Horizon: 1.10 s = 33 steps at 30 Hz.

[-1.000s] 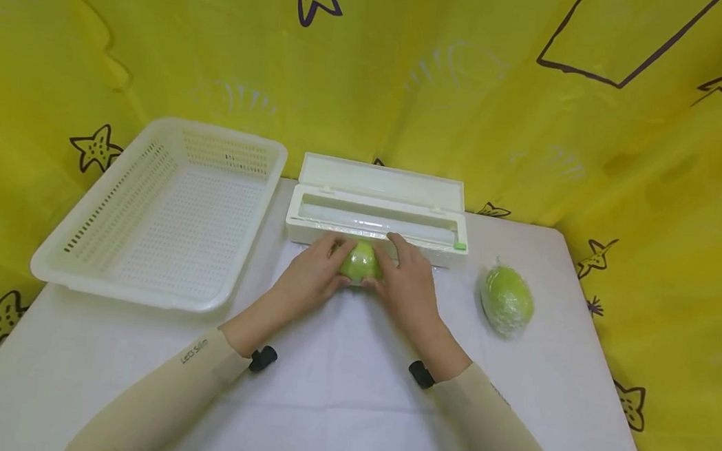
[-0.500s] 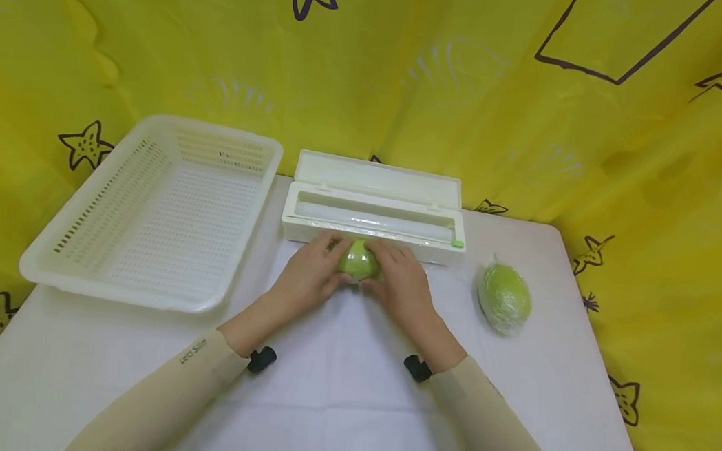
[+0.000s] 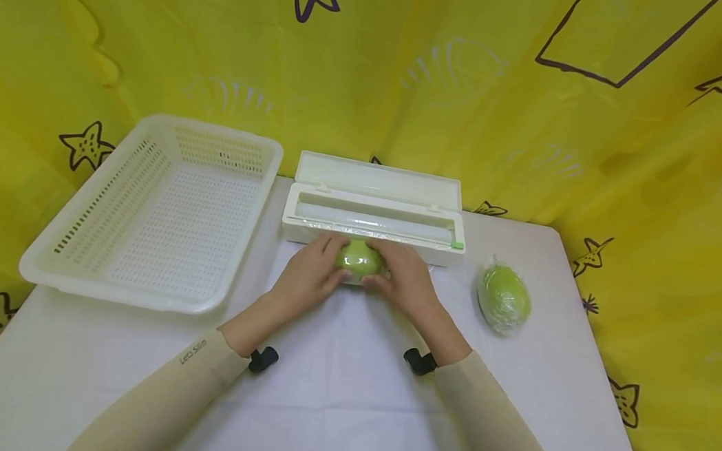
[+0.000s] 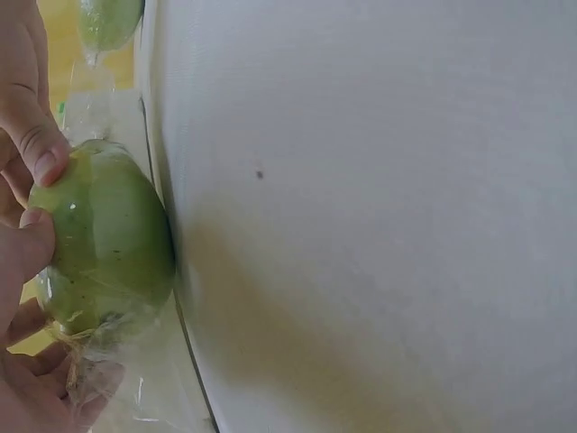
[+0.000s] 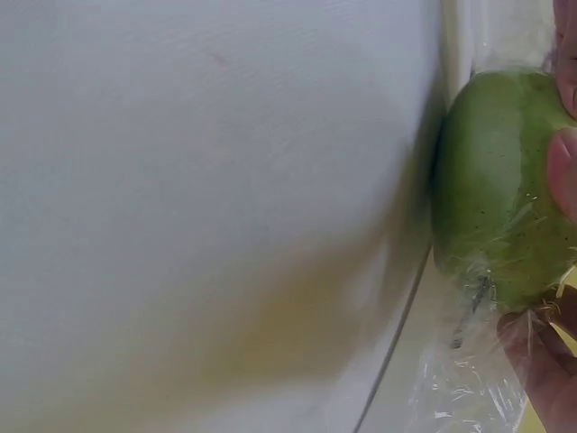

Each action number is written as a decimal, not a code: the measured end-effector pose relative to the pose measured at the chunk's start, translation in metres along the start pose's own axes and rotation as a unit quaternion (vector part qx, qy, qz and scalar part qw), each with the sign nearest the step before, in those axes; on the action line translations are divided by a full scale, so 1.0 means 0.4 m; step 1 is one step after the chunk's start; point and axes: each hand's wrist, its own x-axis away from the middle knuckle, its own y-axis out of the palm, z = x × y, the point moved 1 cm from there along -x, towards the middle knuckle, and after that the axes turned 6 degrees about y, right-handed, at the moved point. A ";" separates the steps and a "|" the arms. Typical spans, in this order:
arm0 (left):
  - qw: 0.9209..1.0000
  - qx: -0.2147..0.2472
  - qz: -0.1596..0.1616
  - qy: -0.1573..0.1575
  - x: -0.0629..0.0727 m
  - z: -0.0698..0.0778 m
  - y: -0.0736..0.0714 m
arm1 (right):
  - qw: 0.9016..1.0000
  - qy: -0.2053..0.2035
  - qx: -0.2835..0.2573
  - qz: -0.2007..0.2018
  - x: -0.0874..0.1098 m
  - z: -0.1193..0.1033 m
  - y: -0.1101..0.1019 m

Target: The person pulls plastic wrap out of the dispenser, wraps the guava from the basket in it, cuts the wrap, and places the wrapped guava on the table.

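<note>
A green mango (image 3: 359, 258) with clear cling film over it rests on the table, close in front of the film dispenser (image 3: 377, 242). My left hand (image 3: 311, 269) grips its left side, thumb at the near face and fingers behind. The right hand (image 3: 409, 278) holds its right side in the same way, both thumbs close together. In the left wrist view, loose film bunches at the end of the mango (image 4: 113, 239) by my left fingers. The right wrist view shows crinkled film (image 5: 469, 388) trailing from the other end, near the right fingers.
The dispenser's lid (image 3: 379, 178) stands raised behind its white film roll (image 3: 373, 223). A second film-wrapped mango (image 3: 505, 298) lies at the right. On the left stands a large white plastic basket (image 3: 234, 273). A yellow patterned curtain (image 3: 357, 80) hangs behind the white table (image 3: 336, 424).
The right fingers have come down from near the dispenser's front onto the mango. Between the hands, the mango has turned slightly and shows more of its width.
</note>
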 end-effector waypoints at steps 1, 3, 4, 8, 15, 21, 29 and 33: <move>1.000 0.000 -0.003 -0.001 0.000 0.000 -0.001 | 1.000 0.004 -0.001 -0.004 -0.001 0.000 -0.001; 1.000 0.002 -0.006 -0.003 -0.001 -0.001 -0.002 | 1.000 0.011 -0.001 -0.010 -0.003 -0.001 -0.004; 1.000 0.002 -0.007 -0.005 -0.001 -0.001 -0.003 | 1.000 0.015 -0.002 -0.013 -0.003 -0.001 -0.004; 1.000 0.006 -0.011 -0.014 -0.004 -0.002 -0.002 | 0.999 0.023 -0.008 -0.022 -0.007 0.002 -0.006; 0.999 0.002 -0.022 -0.032 -0.011 0.008 -0.007 | 0.999 0.025 -0.037 -0.029 -0.014 0.019 -0.005; 0.998 0.006 -0.033 -0.054 -0.022 0.016 -0.018 | 0.997 0.035 -0.057 -0.037 -0.019 0.024 -0.005; 0.998 -0.013 -0.039 -0.044 -0.021 0.016 -0.021 | 0.990 0.088 -0.101 -0.036 -0.017 0.034 -0.007; 0.998 -0.029 -0.035 -0.036 -0.008 0.017 -0.025 | 0.993 0.064 -0.095 -0.011 0.002 0.035 -0.012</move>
